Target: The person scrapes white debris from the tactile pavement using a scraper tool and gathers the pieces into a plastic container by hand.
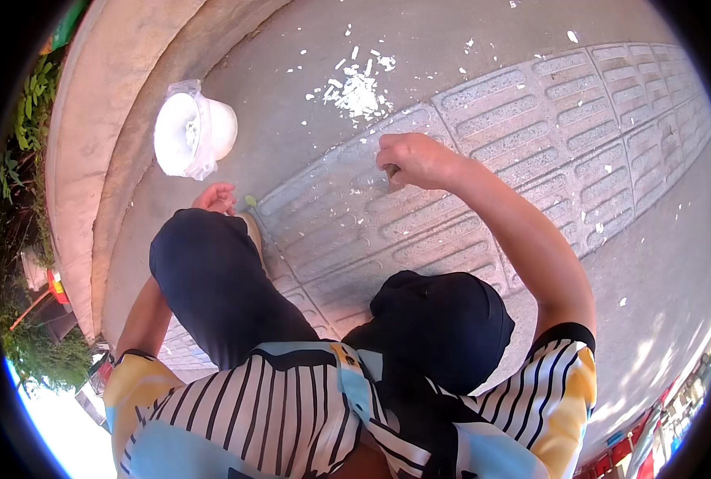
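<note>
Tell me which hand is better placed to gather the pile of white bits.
Likely the right hand: it is over the ridged paving, close to the pile of white bits. The left hand is farther off, beside the knee and nearer the white bucket.

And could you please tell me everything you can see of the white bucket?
The white bucket looks plastic and round, with a clear crinkled bag over its rim and some white bits inside. It seems to stand upright on the grey pavement, beside the curved kerb. No hand touches it; the left hand is nearest.
</note>
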Tool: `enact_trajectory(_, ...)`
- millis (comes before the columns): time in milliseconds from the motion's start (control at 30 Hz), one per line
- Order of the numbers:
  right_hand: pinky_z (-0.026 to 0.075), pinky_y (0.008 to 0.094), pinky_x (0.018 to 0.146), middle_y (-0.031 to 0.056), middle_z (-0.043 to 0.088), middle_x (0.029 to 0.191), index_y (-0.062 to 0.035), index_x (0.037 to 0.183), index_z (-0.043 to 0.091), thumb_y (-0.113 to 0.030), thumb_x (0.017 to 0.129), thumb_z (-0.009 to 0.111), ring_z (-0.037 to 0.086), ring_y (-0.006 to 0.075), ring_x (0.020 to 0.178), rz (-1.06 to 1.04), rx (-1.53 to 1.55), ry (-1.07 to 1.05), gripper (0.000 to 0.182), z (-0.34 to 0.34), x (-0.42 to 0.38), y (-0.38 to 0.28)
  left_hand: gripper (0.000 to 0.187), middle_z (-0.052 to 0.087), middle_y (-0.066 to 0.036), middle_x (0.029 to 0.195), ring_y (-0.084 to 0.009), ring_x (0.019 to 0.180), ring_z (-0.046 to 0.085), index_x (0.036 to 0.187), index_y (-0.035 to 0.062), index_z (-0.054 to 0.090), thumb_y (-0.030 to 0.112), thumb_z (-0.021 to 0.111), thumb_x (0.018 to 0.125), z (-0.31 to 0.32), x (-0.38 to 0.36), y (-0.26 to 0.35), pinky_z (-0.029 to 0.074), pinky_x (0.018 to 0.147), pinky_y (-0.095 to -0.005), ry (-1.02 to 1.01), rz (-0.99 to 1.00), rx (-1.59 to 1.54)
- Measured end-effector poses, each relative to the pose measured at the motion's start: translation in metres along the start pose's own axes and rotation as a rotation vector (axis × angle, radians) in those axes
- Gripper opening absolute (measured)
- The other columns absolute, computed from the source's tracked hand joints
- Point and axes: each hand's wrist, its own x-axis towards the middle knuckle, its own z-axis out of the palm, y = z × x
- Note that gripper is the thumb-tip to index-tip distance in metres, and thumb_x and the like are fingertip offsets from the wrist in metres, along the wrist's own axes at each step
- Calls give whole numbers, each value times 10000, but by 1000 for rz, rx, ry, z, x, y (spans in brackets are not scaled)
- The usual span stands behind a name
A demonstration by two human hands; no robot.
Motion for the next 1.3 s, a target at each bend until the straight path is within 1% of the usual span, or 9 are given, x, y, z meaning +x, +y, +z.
enact_trajectory(100,482,408,766,110,567,906,-42,786,602,-41,716,668,585,316,879,-93,-66,8,96,2,-4,2,375,533,-40,1031,-105,902,531,1266,68,492,119,557,901,28,-23,66,449,696,-240,-108,11,-160)
enact_trajectory(200,476,410,769,109,563,895,-47,789,610,-50,713,677,581,323,867,-67,55,68,102,10,-10,6,374,535,-32,1024,-114,897,528,1263,66,495,103,560,897,78,-11,119,449,704,-262,-265,140,-23)
enact_trajectory(300,480,388,777,110,594,914,-68,867,651,-67,716,682,595,319,863,-47,238,165,154,25,-21,19,363,533,-21,1027,-109,903,518,1252,75,509,89,558,893,101,26,115,449,720,-278,-463,259,216)
enact_trajectory(400,522,336,696,102,640,887,-53,953,668,-68,752,687,640,256,772,272,477,482,203,22,-48,29,391,540,-37,1027,-146,905,542,1248,85,522,96,602,865,112,74,105,451,741,-289,-569,420,576)
enact_trajectory(467,547,275,600,106,660,857,17,1007,646,-52,809,663,651,176,681,661,1090,546,210,6,-77,27,388,544,-63,993,-201,874,566,1206,78,536,108,626,830,132,104,88,466,721,-324,-555,772,791)
enact_trajectory(500,550,266,586,106,655,849,35,1008,636,-46,819,657,646,162,664,712,1138,637,207,10,-92,30,387,546,-77,975,-228,859,579,1185,74,543,115,637,812,145,119,79,474,711,-342,-545,952,890)
enact_trajectory(667,571,262,594,127,649,853,76,1050,596,-22,849,628,648,160,646,916,1371,991,227,62,-121,21,302,508,-69,889,-238,822,571,1097,105,571,126,572,796,201,161,59,454,679,-360,-614,1273,870)
enact_trajectory(900,587,288,610,147,661,861,65,1055,582,-22,861,618,666,184,653,939,1686,1318,216,140,-93,1,204,482,-44,847,-201,798,542,981,74,575,132,573,785,220,172,48,401,702,-333,-513,1318,889)
enact_trajectory(1300,587,310,622,128,663,820,49,1029,594,-56,865,625,658,193,635,928,1774,1365,197,156,-84,4,38,447,-28,757,-176,743,517,746,105,513,139,530,750,246,191,50,388,671,-318,-440,1410,796)
